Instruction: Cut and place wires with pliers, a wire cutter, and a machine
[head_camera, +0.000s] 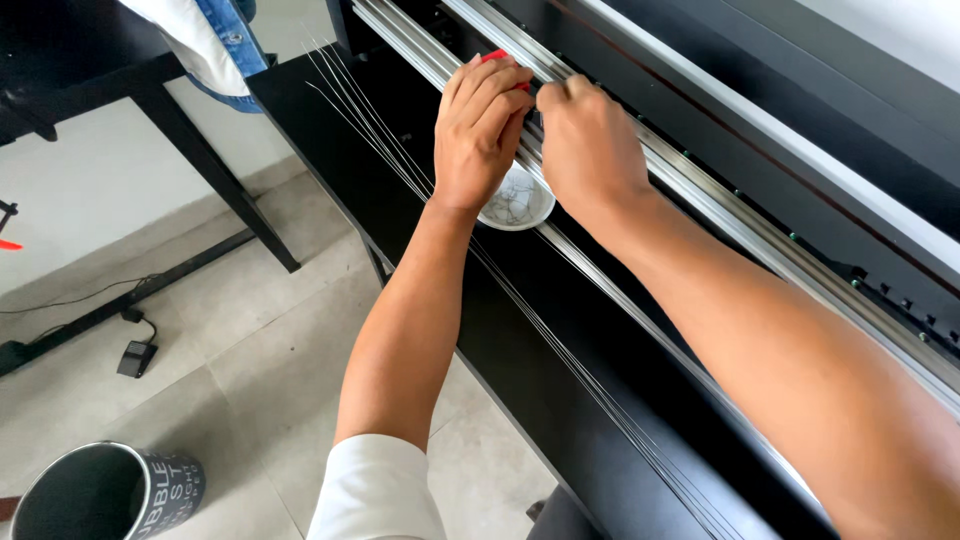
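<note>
Two bare forearms run up to the left hand (480, 130) and right hand (590, 145), both without gloves, rings or a watch; a short white sleeve (375, 490) covers the left upper arm, its hem plain and unmarked

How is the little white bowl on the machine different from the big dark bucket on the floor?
The white bowl is small, shallow and pale; the dark bucket looks much bigger, deep and dark grey with pale lettering. The bowl sits up on the black machine, partly hidden under the left hand; the bucket stands on the tiled floor, far from both hands. The bowl holds small thin bits; the bucket's inside looks dark. Both are round and open-topped.
</note>
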